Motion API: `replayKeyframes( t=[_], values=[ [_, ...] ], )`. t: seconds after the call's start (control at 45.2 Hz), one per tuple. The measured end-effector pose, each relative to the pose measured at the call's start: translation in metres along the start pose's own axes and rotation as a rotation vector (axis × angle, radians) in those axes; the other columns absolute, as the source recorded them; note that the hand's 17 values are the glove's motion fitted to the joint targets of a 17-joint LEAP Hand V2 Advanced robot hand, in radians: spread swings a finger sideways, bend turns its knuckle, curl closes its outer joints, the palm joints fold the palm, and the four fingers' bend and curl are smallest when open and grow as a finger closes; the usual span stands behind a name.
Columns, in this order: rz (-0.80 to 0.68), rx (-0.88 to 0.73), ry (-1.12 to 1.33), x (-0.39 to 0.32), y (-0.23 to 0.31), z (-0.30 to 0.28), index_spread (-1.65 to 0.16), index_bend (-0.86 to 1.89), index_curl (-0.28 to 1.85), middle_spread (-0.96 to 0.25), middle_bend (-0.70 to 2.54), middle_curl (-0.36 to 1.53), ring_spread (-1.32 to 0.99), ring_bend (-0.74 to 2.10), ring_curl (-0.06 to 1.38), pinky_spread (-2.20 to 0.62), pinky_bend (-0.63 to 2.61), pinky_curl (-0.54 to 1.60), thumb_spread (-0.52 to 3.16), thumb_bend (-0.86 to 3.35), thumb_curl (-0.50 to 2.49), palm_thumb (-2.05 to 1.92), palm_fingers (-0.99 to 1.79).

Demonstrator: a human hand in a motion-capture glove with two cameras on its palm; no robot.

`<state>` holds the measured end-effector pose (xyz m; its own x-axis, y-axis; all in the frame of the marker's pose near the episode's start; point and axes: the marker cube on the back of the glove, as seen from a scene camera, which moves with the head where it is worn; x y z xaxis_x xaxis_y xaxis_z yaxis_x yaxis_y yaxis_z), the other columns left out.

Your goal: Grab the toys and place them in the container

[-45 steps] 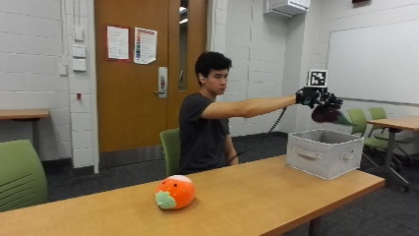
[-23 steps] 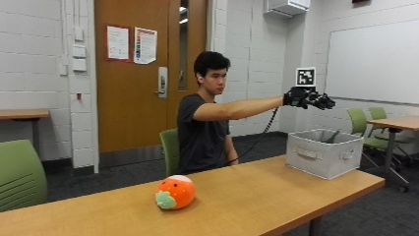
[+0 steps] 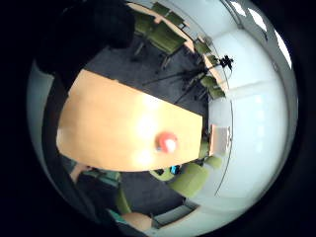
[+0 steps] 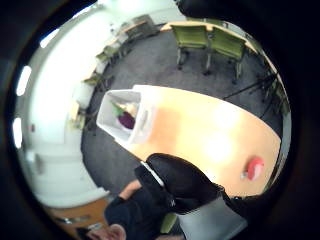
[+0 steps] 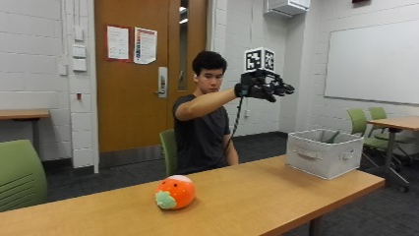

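Raised high above the table (image 5: pixel 275 196), the gloved right hand (image 5: pixel 265 86) is held out at the end of an outstretched arm, its fingers spread loosely and curled around nothing. It hangs in the air between the two ends of the table, well above the wood and nearer the container's end.

Seen from the outside view, the container (image 5: pixel 324 152), a pale grey fabric bin with a handle on its side, stands on the table at about 4 o'clock from the hand, near the table's far end. The thumb side palm view looks down into it: a dark purple toy (image 4: pixel 126 120) lies inside, touching a lighter yellowish-green toy (image 4: pixel 121 107) beside it.

One toy is not yet in the bin. The round orange plush toy (image 5: pixel 175 192), with a white top and a small green patch at its side, sits on the table at about 7 o'clock from the hand, well apart from the container. Both palm views show it too, as a small red-orange spot on the light wooden tabletop.

Behind the table sits the person (image 5: pixel 206 132) in a dark T-shirt, on a green chair (image 5: pixel 169 150). More green chairs (image 5: pixel 367 125) stand at another table beyond the container.
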<state>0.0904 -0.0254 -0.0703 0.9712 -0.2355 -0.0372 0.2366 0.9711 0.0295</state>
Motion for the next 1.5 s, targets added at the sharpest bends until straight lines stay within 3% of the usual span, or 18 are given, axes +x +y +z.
replayKeyframes(
  t=[0.088, 0.376, 0.664, 0.973, 1.239, 1.438, 1.504],
  values=[
    [0.185, -0.014, 0.064, 0.057, 0.022, 0.004, -0.38, 0.15, 0.26, -0.07, 0.26, 0.45, -0.04, 0.62, 0.30, -0.02, 1.01, 0.35, 0.96, -0.08, 0.29, -0.09, -0.05],
    [0.419, -0.051, 0.023, 0.214, 0.093, 0.056, -0.40, 0.17, 0.28, -0.08, 0.26, 0.45, -0.05, 0.58, 0.29, 0.00, 0.93, 0.32, 0.96, -0.07, 0.25, -0.09, -0.03],
    [0.450, -0.175, -0.061, 0.307, 0.137, 0.182, -0.41, 0.20, 0.32, -0.08, 0.17, 0.42, -0.04, 0.50, 0.27, 0.01, 0.88, 0.31, 0.97, -0.07, 0.23, -0.09, -0.05],
    [0.528, -0.320, -0.196, 0.318, 0.166, 0.292, -0.42, 0.21, 0.37, -0.11, 0.12, 0.34, -0.03, 0.31, 0.23, 0.02, 0.85, 0.31, 0.97, -0.06, 0.22, -0.07, -0.15],
    [0.487, -0.423, -0.126, 0.305, 0.177, 0.317, -0.43, 0.33, 0.42, -0.12, 0.03, 0.22, -0.03, 0.16, 0.20, 0.04, 0.92, 0.33, 0.94, -0.06, 0.23, -0.06, -0.18],
    [0.488, -0.363, -0.114, 0.300, 0.184, 0.316, -0.45, 0.80, 0.56, -0.10, 0.04, 0.15, -0.02, 0.12, 0.16, 0.03, 0.97, 0.35, 0.92, -0.05, 0.24, -0.05, -0.06],
    [0.490, -0.346, -0.108, 0.298, 0.185, 0.314, -0.43, 0.91, 0.60, -0.09, 0.14, 0.16, -0.04, 0.22, 0.17, 0.02, 0.93, 0.34, 0.93, -0.03, 0.25, -0.02, 0.12]
  ],
)
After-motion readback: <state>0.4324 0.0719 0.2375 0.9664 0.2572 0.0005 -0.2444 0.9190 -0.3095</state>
